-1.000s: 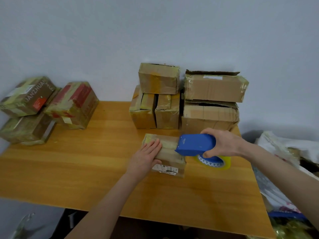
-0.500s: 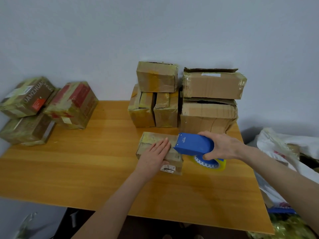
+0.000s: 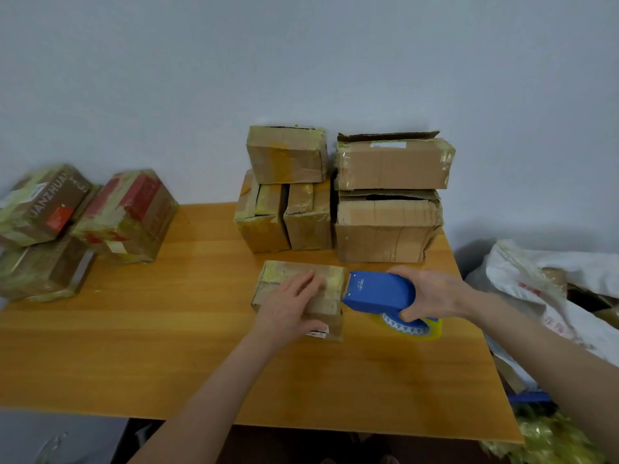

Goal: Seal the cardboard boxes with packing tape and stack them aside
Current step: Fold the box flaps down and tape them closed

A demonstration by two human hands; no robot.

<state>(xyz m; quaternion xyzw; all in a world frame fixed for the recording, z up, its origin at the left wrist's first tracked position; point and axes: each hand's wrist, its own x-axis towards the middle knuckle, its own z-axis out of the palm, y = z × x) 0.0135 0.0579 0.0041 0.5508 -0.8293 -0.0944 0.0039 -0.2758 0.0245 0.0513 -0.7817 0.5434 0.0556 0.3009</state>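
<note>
so the left hand point(image 3: 288, 304) presses flat on the small taped brown cardboard box point(image 3: 330, 298); beside it, the right hand point(image 3: 432, 293) grips the blue plastic tape dispenser point(image 3: 378, 293) at its edge. sealing looks underway, stacking remains.

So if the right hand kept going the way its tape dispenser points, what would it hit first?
The small box held down by the left hand. The right hand aims the blue tape dispenser leftward, its front edge at the box's right end; contact is unclear.
</note>
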